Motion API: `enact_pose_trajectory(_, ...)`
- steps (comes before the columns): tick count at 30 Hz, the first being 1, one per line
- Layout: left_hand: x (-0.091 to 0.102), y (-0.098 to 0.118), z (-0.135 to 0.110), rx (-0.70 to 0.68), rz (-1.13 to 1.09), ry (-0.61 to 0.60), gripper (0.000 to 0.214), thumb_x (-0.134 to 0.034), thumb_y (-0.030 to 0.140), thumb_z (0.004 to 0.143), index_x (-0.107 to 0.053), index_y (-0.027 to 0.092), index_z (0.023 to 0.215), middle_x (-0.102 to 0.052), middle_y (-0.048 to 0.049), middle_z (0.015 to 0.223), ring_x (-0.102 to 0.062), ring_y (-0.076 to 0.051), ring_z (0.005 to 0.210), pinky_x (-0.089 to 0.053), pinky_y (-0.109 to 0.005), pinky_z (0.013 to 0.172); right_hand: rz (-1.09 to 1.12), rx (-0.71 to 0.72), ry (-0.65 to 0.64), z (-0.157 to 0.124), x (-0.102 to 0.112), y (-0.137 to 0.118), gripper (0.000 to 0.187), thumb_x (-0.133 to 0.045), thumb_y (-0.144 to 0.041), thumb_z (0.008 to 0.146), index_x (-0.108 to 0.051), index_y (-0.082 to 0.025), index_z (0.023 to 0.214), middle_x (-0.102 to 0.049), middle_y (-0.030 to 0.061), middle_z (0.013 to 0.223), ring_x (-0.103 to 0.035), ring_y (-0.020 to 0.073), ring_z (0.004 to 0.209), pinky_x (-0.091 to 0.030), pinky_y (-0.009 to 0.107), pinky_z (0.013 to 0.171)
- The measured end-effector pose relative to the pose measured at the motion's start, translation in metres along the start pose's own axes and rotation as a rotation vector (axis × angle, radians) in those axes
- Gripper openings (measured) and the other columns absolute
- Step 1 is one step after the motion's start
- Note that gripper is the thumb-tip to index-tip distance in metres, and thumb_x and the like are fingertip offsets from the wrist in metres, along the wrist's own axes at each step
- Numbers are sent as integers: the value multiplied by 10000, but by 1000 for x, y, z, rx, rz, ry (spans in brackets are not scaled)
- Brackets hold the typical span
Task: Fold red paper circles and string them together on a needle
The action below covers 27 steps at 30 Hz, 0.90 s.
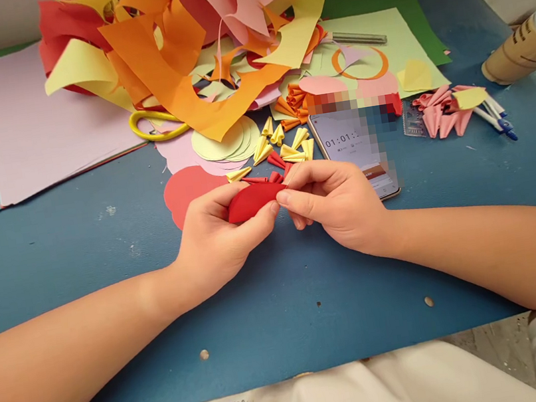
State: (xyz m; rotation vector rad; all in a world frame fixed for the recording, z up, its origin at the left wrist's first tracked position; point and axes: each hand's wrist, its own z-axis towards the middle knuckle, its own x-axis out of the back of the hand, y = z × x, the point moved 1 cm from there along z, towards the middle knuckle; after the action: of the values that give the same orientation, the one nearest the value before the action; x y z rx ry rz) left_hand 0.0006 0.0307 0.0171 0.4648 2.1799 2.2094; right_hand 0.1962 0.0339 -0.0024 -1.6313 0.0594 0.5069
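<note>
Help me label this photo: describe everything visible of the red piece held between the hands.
The red piece looks like thin, plain paper with a smooth, curved upper edge. It is held crosswise over the blue table: the left hand holds its left end, the right hand pinches its right end. Its underside is hidden.

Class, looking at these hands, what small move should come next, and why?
Probably curl the red paper into a tighter cone: the left hand and right hand pinch it, it looks broadly curved, and narrow yellow cones lie just beyond.
</note>
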Motion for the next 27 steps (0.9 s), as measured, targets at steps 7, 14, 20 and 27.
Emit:
enact_pose_trajectory(7, 2, -4, -3, -87, 31, 1, 258, -986, 374, 872, -808, 217, 772, -711, 6, 694, -556, -140, 661, -521, -283, 624, 20, 22, -22, 0, 1, -1, 402, -1163, -304, 776, -776, -194, 770, -708, -44, 718, -629, 79, 537, -577, 209, 523)
enact_pose_trajectory(14, 3, -4, -2, -77, 56, -8, 303, -981, 416, 898, -803, 215, 756, -706, -3, 703, -551, -143, 663, -514, -282, 611, -31, -20, -17, 0, 0, -3, 484, -1177, -409, 747, -739, -203, 753, -695, -48, 723, -590, 78, 512, -570, 237, 511)
enact_pose_trajectory(20, 1, -4, -2, -60, 12, -2, 252, -1003, 399, 877, -849, 214, 805, -748, -7, 735, -584, -147, 682, -550, -286, 646, -27, -16, -16, 0, 1, -3, 466, -1179, -379, 742, -746, -206, 754, -702, -48, 723, -589, 76, 501, -565, 237, 505)
enact_pose_trajectory(27, 3, -6, -1, -94, 16, -37, 295, -1019, 445, 884, -842, 222, 810, -775, -25, 759, -633, -170, 723, -586, -301, 683, -36, -4, -29, 0, 1, -4, 562, -1180, -469, 748, -679, -214, 744, -677, -55, 720, -572, 72, 503, -543, 238, 505)
